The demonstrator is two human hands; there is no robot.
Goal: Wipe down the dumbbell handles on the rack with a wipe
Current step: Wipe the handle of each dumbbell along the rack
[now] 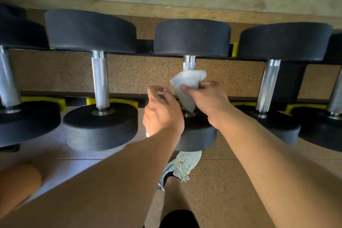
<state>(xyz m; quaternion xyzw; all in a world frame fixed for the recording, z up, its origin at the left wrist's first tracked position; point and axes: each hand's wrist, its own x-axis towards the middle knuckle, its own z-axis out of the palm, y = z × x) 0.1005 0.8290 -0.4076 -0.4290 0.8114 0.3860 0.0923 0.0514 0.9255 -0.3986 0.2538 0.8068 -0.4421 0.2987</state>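
Right hand [207,98] pinches the wipe [187,87] over the centre-frame dumbbell handle [189,63]; left hand [162,111] loosely curled, empty (apparently). Risk: loose drape slips, missing the handle's underside.

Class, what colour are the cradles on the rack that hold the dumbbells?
Yellow cradles, seen best in the head view.

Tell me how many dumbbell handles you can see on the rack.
5: far-left handle, second handle, middle handle under the wipe, fourth handle, far-right handle cut by the frame edge. More may lie outside view.
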